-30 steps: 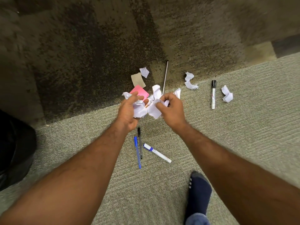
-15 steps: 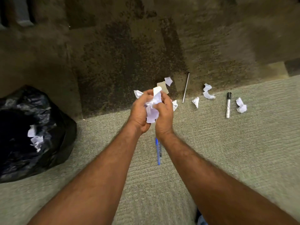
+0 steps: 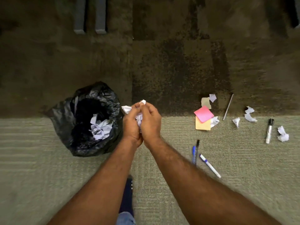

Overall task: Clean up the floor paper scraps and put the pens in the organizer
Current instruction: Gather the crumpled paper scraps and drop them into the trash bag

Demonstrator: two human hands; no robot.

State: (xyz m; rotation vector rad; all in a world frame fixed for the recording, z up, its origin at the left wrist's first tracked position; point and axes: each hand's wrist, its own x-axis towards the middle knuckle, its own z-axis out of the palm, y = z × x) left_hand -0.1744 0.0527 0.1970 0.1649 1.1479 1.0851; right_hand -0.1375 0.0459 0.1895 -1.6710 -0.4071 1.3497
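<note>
Far left: a black plastic bin bag (image 3: 65, 114) stands open on the carpeted floor (image 3: 40, 168), with crumpled white scraps (image 3: 100, 129) already inside.

Just right of its rim, my left hand (image 3: 131, 127) and right hand (image 3: 151, 124) are cupped together. The fingers (image 3: 134, 111) of both are curled and pressed around a wad of crumpled white paper (image 3: 139, 118). Corners poke out at the top and toward the bag.

The wad looks very light, soft and springy. It should spread if the grip slackens, and loose bits could fall short of the opening. It is best kept squeezed from both sides and released only above the mouth. At present it sits between my palms, beside the bag and not yet over it.

Right of centre, well apart from my fingers:
- A pink square sticky note (image 3: 203, 113) overlaps a yellow sticky note (image 3: 203, 126).
- Nearer me, a blue pen (image 3: 193, 154) and a black pen (image 3: 197, 146) lie side by side, with a white pen with a blue band (image 3: 209, 165) beside them.
- Further right lie a thin grey stick pen (image 3: 228, 106), loose white paper scraps (image 3: 250, 113) and a black-capped marker (image 3: 269, 130).

The pens are rigid and smooth; I would pinch them mid-barrel. No organizer is in view.
</note>
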